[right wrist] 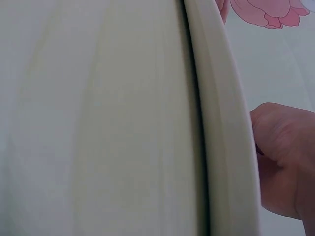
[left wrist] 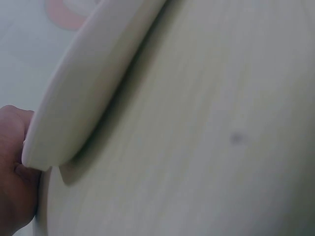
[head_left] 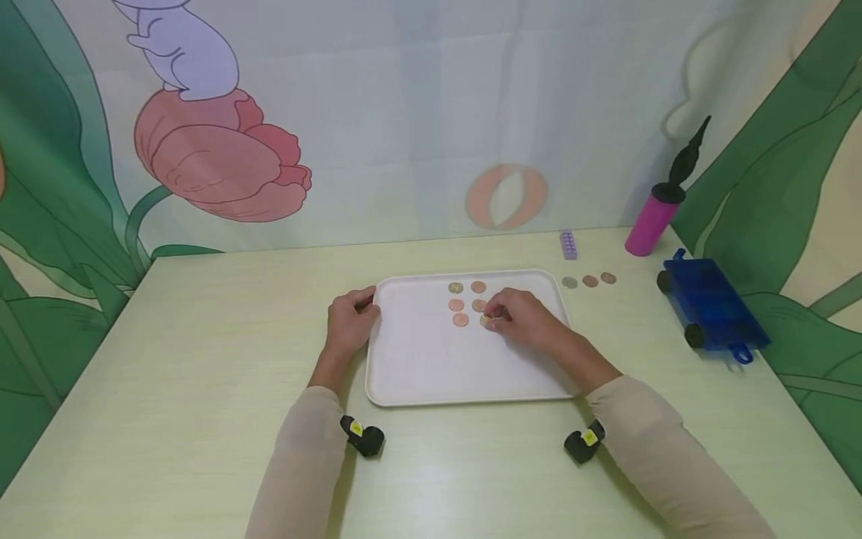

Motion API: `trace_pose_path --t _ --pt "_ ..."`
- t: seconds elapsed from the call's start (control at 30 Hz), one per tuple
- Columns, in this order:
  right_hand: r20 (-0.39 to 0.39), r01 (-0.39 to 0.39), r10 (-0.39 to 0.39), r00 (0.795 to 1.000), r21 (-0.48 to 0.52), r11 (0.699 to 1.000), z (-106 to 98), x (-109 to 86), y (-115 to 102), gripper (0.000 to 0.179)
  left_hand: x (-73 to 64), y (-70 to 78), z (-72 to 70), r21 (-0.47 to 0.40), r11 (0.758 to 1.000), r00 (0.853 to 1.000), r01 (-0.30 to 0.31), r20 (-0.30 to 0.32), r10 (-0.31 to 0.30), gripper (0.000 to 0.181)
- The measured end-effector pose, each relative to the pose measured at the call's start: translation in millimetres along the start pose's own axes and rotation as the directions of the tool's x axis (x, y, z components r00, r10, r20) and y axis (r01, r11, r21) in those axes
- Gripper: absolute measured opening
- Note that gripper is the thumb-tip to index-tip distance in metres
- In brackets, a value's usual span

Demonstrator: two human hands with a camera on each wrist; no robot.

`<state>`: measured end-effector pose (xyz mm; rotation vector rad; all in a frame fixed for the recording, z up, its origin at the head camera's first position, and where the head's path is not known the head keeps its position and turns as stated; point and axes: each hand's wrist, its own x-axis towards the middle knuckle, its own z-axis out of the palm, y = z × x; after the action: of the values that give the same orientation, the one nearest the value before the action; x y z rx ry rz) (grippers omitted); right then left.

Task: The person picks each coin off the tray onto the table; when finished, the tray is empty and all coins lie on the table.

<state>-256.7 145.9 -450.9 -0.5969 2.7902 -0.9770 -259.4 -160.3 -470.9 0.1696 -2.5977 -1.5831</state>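
Note:
A white tray (head_left: 417,367) lies on the table, its left rim held by my left hand (head_left: 351,323). Toward the tray's upper middle, my right hand (head_left: 525,318) pinches a gold-coloured coin (head_left: 484,320) at the tray surface. Other coins form two short columns there: a gold-coloured coin (head_left: 456,287) at the back left and several copper ones, such as the copper coin (head_left: 461,320) beside my fingertips. In the left wrist view, the left hand (left wrist: 17,172) meets the tray rim (left wrist: 74,108). The rim hides the right hand's (right wrist: 283,157) fingertips in the right wrist view.
Right of the tray lie a silver-coloured coin (head_left: 569,282) and two copper coins (head_left: 590,281). Behind them sits a small lilac studded block (head_left: 569,245). A pink hand pump (head_left: 649,224) with a black nozzle and a blue toy cart (head_left: 717,303) stand farther right.

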Motion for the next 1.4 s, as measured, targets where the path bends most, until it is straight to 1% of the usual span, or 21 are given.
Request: trace_pose_path --t 0.2,0.37,0.5,0.6,0.8,0.97,1.1,1.23,1.4 --pt "0.008 0.042 -0.042 0.999 -0.036 0.998 -0.2 -0.6 -1.5 0.012 -0.5 -0.6 0.0 0.007 1.000 1.000 0.007 -0.001 -0.007 0.043" --pt "0.012 0.039 -0.038 0.999 -0.052 0.998 0.6 -1.3 -1.0 0.012 -2.9 -0.1 -0.7 0.002 1.000 1.000 0.021 0.007 -0.021 0.044" --pt "0.020 0.021 -0.021 1.000 -0.024 0.999 -1.4 -2.8 -1.1 0.014 -4.0 -1.0 -0.5 -0.006 1.000 1.000 0.025 0.009 -0.025 0.044" --pt "0.022 0.029 -0.029 0.999 0.001 1.000 -2.9 -3.8 -0.7 0.015 -3.7 -1.8 -0.5 -0.011 1.000 1.000 0.025 0.010 -0.025 0.044" --pt "0.029 0.099 -0.099 0.995 0.005 0.995 -3.4 -3.7 3.1 0.016 -2.8 -1.9 -1.0 -0.003 1.000 1.000 0.023 0.010 -0.023 0.044" --pt "0.061 0.173 -0.173 0.983 0.012 0.985 -5.7 -2.7 4.9 0.019 -1.8 -0.7 -0.9 0.002 1.000 0.999 0.031 0.013 -0.031 0.044" --pt "0.091 0.205 -0.204 0.975 0.005 0.979 -7.8 -2.3 4.9 0.022 -1.5 0.8 -1.9 0.007 0.999 0.999 0.036 0.015 -0.036 0.044" --pt "0.111 0.203 -0.203 0.973 0.006 0.979 -9.3 -2.6 4.1 0.025 -1.2 2.7 -3.1 0.016 0.999 0.999 0.032 0.021 -0.032 0.044" --pt "0.094 0.156 -0.160 0.983 0.048 0.987 -10.0 -4.0 4.2 0.025 -1.0 4.6 -4.1 0.008 1.000 0.999 0.027 0.026 -0.027 0.043"
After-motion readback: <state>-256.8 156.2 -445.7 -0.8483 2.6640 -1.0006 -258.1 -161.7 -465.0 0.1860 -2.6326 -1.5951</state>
